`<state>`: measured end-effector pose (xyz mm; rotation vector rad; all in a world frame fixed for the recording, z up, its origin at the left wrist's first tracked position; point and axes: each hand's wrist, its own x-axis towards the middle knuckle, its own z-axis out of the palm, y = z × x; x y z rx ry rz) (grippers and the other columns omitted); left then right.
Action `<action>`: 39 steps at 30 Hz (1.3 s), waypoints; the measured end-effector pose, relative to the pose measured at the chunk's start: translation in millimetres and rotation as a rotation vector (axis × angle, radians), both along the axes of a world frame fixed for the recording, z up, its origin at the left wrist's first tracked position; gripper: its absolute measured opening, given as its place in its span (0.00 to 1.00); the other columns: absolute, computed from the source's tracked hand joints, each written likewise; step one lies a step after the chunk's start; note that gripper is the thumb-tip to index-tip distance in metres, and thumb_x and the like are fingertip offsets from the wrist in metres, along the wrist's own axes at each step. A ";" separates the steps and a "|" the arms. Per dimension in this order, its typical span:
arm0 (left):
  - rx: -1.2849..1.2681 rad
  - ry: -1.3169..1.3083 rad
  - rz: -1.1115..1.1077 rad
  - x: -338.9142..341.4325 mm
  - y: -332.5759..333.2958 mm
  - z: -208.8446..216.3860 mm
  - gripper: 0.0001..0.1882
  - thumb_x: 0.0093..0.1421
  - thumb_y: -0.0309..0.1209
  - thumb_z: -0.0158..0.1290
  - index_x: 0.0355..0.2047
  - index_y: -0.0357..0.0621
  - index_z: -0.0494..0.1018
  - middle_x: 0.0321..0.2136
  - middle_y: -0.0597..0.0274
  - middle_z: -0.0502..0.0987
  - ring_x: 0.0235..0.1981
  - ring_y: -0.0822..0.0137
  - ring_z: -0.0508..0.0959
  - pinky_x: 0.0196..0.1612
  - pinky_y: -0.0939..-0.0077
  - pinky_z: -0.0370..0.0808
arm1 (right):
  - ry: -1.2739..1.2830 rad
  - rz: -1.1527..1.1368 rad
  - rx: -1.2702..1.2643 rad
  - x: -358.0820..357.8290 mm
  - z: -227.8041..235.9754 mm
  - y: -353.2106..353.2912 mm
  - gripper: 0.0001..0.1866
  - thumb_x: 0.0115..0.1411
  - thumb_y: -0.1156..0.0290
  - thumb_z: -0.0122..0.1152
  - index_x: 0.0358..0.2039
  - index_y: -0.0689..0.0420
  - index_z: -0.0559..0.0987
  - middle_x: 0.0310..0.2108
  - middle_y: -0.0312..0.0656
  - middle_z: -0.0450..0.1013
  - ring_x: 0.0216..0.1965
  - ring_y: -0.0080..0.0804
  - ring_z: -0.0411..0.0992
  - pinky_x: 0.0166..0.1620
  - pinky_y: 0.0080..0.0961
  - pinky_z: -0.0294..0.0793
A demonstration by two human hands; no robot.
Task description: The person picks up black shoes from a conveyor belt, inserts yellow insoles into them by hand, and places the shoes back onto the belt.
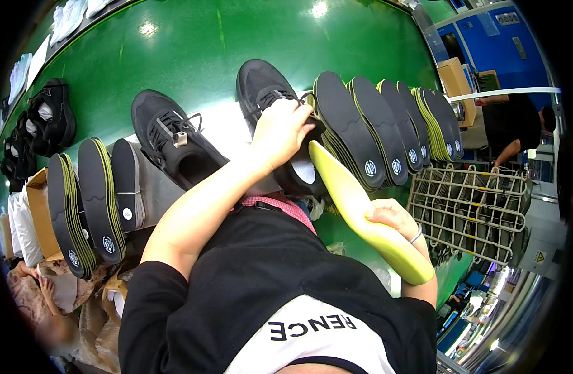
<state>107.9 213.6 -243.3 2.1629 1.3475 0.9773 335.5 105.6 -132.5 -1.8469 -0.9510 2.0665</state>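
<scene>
In my right hand (395, 219) is a yellow-green insole (342, 184), its underside facing up. The thumb presses on its middle, and its far end points into the opening of a black lace-up shoe (261, 84). My left hand (281, 132) is closed on that shoe around the tongue and collar; the fingertips are partly hidden. White lining shows inside the shoe. A second black shoe (168, 137) stands to the left with a small tag on its laces, touched by neither hand.
Several stacks of black insoles with yellow-green edges (345, 124) stand right of the shoes; more insole stacks (99, 199) stand left. A wire rack (467, 206) is at the right. More black shoes (50, 118) sit far left. Other people (517, 128) are at both sides.
</scene>
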 end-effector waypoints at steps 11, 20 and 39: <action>-0.844 -0.719 0.067 -23.9 20.6 -40.1 0.12 0.52 0.34 0.51 0.29 0.36 0.72 0.23 0.63 0.74 0.24 0.76 0.71 0.29 0.81 0.67 | -0.938 1.006 0.716 -91.6 -68.7 54.9 0.14 0.45 0.59 0.49 0.21 0.55 0.76 0.27 0.46 0.68 0.32 0.41 0.69 0.34 0.35 0.67; -0.849 -0.671 0.127 -26.8 18.0 -35.5 0.11 0.53 0.34 0.51 0.28 0.37 0.72 0.22 0.68 0.73 0.23 0.79 0.70 0.28 0.85 0.66 | -1.130 1.102 0.774 -80.9 -57.4 42.1 0.26 0.37 0.56 0.59 0.33 0.60 0.68 0.43 0.49 0.59 0.44 0.44 0.61 0.45 0.42 0.57; -0.842 -0.768 0.088 -22.8 17.9 -47.4 0.11 0.52 0.33 0.51 0.29 0.37 0.72 0.24 0.67 0.73 0.25 0.78 0.70 0.30 0.84 0.67 | -0.954 0.969 1.085 -82.9 -75.1 51.0 0.11 0.45 0.63 0.53 0.17 0.57 0.74 0.20 0.46 0.67 0.25 0.41 0.69 0.27 0.34 0.70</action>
